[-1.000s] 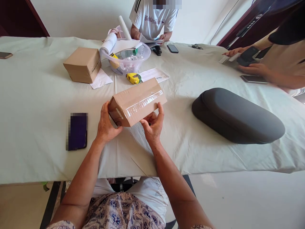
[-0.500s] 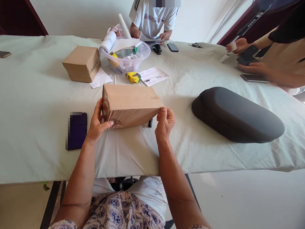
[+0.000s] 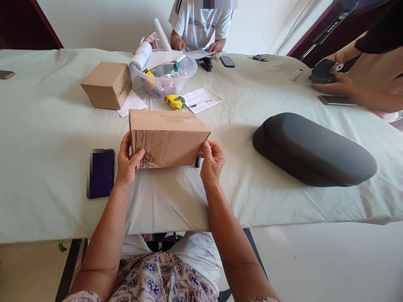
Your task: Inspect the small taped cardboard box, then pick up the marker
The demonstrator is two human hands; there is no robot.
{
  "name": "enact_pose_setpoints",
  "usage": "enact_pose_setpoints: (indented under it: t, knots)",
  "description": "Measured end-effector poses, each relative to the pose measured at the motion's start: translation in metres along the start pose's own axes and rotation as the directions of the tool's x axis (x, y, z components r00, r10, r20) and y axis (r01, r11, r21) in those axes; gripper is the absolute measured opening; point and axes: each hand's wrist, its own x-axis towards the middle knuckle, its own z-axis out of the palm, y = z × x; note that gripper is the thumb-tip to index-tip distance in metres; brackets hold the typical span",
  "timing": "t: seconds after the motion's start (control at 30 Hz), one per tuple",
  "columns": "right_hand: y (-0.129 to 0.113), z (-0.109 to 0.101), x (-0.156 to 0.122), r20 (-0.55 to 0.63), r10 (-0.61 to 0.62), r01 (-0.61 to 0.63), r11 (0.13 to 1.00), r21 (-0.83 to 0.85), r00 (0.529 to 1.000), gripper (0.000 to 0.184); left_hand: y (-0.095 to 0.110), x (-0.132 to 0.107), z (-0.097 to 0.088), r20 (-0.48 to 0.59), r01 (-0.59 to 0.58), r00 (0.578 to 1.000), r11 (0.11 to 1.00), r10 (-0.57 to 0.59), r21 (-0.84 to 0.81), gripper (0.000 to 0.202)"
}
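A brown cardboard box (image 3: pixel 170 147) with dark scribbled lines on its near side is held in front of me over the cloth-covered table (image 3: pixel 176 201). My left hand (image 3: pixel 128 161) grips its left end, thumb on the near side and fingers behind. At the right end, my right hand (image 3: pixel 212 159) pinches the box's edge between thumb and curled fingers. Partly hidden behind that hand lies a black pen-like object (image 3: pixel 197 161). A dark purple phone-shaped object (image 3: pixel 102 174) rests left of my left hand.
Beyond are a second cardboard box (image 3: pixel 107 84), a clear plastic basin (image 3: pixel 170 86) of bottles and papers, a yellow tape measure (image 3: pixel 174 102) and a printed sheet (image 3: pixel 203 100). A dark grey rounded case (image 3: pixel 315 149) lies right. One person sits opposite; another's hands (image 3: pixel 341 79) hold a dark object.
The box has tilted so its near side faces me more, and it has shifted slightly left with both hands on it. The co-worker's hands at right have come together.
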Motion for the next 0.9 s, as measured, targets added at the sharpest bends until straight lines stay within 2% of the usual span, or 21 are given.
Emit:
enact_pose_setpoints:
  t: [0.17,0.3,0.4,0.53,0.73,0.8,0.9]
  knots:
    - [0.002,0.004,-0.004,0.115,0.09,-0.086,0.995,-0.04,0.989,0.036,-0.002,0.004,0.004,-0.174,0.068,0.98,0.983,-0.098,-0.171,0.058]
    - [0.004,0.008,-0.006,0.174,0.081,-0.077,0.997,-0.033,0.981,0.035,0.0,0.006,0.005,-0.264,0.062,0.955,0.965,-0.131,-0.253,0.054]
    - [0.003,0.008,-0.007,0.218,0.053,-0.045,0.998,-0.043,0.975,0.033,0.001,0.007,0.005,-0.282,0.055,0.949,0.958,-0.138,-0.281,0.057]
    - [0.003,0.007,-0.009,0.253,0.035,-0.016,0.997,-0.075,0.967,0.031,0.0,0.006,0.001,-0.219,0.136,0.954,0.948,-0.203,-0.287,0.067]
    - [0.009,0.01,-0.015,0.192,-0.092,0.116,0.986,-0.119,0.977,0.034,0.001,0.003,0.003,-0.139,0.175,0.97,0.971,-0.198,-0.164,0.069]
    - [0.013,0.011,-0.017,0.171,-0.123,0.155,0.97,-0.187,0.978,0.041,0.001,-0.001,0.008,-0.131,0.154,0.979,0.987,-0.159,-0.048,0.074]
    - [0.018,0.013,-0.02,0.165,-0.102,0.15,0.938,-0.312,0.981,0.06,-0.001,-0.009,0.018,-0.133,0.056,0.991,0.984,-0.033,0.17,0.086]
